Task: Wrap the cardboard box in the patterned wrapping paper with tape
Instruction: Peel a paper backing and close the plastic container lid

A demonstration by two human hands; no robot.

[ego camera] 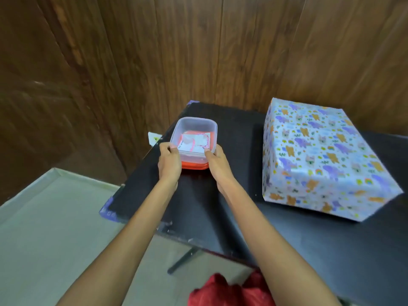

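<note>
i see both arms reach forward. left hand (169, 161) and right hand (217, 161) clasp near corners of clear tub (194, 129) on red base (195, 166). risk: tub close to table (220, 206) left edge, slip drops it. wrapped box (320, 155) well right, fully papered; bare tabletop between. wood wall (198, 51) behind.

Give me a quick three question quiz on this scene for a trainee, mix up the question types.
1. True or false: patterned paper covers the visible faces of the box.
2. What do the left hand and right hand both hold? A) the clear container B) the box C) a tape roll
3. Fill in: seen from the container, the box stands to its ___.
Key: 1 true; 2 A; 3 right.
</note>
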